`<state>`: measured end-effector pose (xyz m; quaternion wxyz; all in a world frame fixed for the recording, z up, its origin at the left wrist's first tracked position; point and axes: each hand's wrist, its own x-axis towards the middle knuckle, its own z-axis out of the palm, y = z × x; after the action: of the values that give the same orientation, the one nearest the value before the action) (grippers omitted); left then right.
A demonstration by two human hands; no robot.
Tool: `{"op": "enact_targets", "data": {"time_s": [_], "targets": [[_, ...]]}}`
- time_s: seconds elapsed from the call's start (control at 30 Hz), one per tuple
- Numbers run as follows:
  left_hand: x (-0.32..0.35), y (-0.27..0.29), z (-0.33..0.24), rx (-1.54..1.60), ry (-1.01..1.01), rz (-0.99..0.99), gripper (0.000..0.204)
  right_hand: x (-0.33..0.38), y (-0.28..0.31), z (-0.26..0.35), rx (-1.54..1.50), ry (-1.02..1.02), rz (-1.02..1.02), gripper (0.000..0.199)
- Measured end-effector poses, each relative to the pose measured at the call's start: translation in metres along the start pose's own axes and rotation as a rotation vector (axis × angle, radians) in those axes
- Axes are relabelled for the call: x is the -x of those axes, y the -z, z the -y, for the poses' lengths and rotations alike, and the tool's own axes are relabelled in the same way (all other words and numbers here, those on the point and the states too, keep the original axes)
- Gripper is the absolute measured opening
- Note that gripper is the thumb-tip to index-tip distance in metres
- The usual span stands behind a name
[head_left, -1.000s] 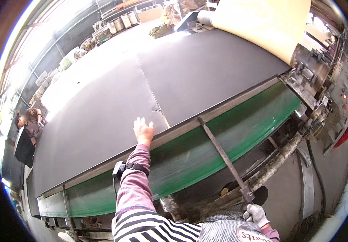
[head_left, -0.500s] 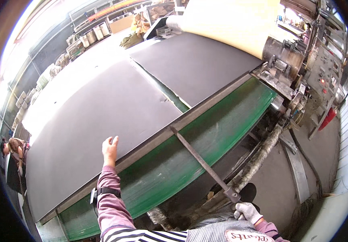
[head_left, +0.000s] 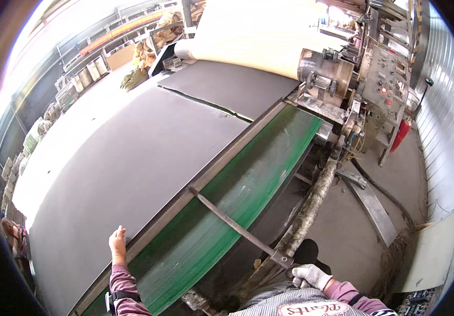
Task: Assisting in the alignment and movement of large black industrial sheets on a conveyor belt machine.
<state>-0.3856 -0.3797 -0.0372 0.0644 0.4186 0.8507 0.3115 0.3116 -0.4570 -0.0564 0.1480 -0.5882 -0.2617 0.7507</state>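
A large dark grey sheet [head_left: 127, 152] lies across the green-sided bed [head_left: 237, 195]. Beyond a narrow, ragged gap, a second dark sheet [head_left: 227, 87] reaches to the pale yellow roll [head_left: 253, 37]. My bare left hand [head_left: 117, 245] is at the near edge of the large sheet, fingers extended and nothing held; whether it touches the sheet I cannot tell. In a whitish glove, my right hand [head_left: 312, 276] is closed at the near end of a long metal bar [head_left: 235, 226]. The bar's far end meets the bed's rail.
Right of the roll stand machine parts [head_left: 324, 79] and a control panel [head_left: 387, 79] with a lit red light. A red cylinder [head_left: 401, 135], a metal plank [head_left: 369, 208] and a dark hose [head_left: 385, 195] are below it. Another person [head_left: 15, 237] is at the far left edge.
Both sheets have shifted toward the roll, and the gap between them looks narrower. My left hand is farther from that gap. My right hand stays at the bar's end; the view has turned right.
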Motion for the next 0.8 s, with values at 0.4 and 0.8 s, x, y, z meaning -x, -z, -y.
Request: {"op": "enact_targets", "data": {"time_s": [0.4, 0.8], "targets": [[0.037, 0.003, 0.041, -0.661, -0.245, -0.306, 0.045, 0.003, 0.002, 0.001, -0.123, -0.067, 0.075, 0.027], [0.043, -0.107, -0.219, -0.415, -0.182, -0.068, 0.06, 0.002, 0.0, -0.002, -0.058, -0.02, 0.05, 0.027]]}}
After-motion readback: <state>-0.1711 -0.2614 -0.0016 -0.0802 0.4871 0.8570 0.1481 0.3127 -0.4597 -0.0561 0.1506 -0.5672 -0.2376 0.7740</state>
